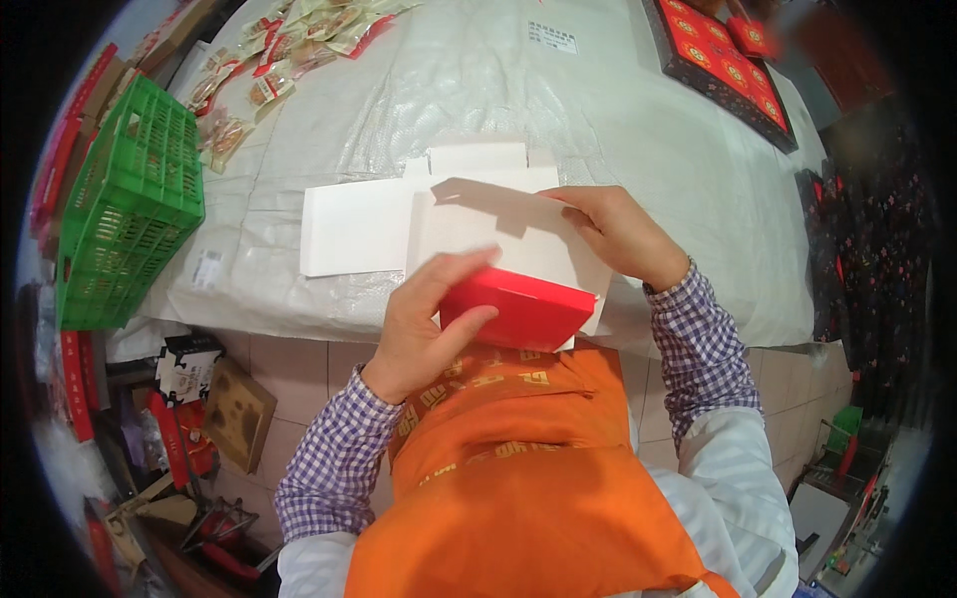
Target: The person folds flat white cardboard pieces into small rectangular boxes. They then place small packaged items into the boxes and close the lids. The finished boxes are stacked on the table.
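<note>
A partly folded cardboard box, white inside with a red outer face [523,309], lies at the near edge of the covered work surface. Its white panels and flaps [359,227] spread flat to the left and away from me. My left hand [429,319] grips the raised red side, thumb across the red face and fingers over its top edge. With fingers bent, my right hand [623,234] pinches the edge of a white flap on the right. The fingertips of that hand are partly hidden behind the card.
Small clear packets [289,50] lie at the far left, beside a green plastic crate [130,204]. A red patterned tray-like box [728,75] sits at the far right. White woven sheeting [698,209] covers the surface. Assorted items crowd the floor at lower left.
</note>
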Tool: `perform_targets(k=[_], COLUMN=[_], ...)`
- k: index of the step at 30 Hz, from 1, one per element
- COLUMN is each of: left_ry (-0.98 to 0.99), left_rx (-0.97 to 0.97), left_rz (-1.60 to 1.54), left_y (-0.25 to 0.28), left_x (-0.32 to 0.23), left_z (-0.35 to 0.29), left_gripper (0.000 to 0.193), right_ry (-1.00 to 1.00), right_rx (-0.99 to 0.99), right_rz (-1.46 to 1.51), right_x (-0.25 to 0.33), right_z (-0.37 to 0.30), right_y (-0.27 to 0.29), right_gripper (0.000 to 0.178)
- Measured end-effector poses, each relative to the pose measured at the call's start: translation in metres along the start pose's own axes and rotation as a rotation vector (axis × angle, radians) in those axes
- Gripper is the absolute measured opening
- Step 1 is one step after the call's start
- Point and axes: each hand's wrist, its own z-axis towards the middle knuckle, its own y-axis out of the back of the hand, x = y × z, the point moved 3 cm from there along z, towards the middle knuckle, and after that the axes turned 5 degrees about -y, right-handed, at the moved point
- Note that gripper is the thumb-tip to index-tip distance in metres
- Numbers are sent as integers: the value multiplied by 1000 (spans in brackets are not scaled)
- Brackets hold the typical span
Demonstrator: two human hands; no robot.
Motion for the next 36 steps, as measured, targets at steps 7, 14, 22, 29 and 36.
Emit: perform_targets(k=[7, 14, 22, 29, 36], left_ry=[349, 484, 498, 460, 489], left_rx=[37, -210, -275, -167, -218], left_rz=[-12, -149, -289, -199, -529], left_y=[-16, -24, -27, -26, -35], left_x=[12, 16, 16, 23, 20], left_z=[-36, -60, -75, -82, -74], left_gripper=[34, 29, 21, 23, 30], right_ry=[193, 426, 445, 504, 414], right_rx=[187, -231, -218, -201, -330], right_rz=[40, -163, -307, -329, -213], right_x=[13, 35, 37, 42, 42], right_z=[-15, -50, -73, -75, -54], right_y=[-18, -23, -46, -47, -27], right_gripper=[46, 33, 29, 19, 22])
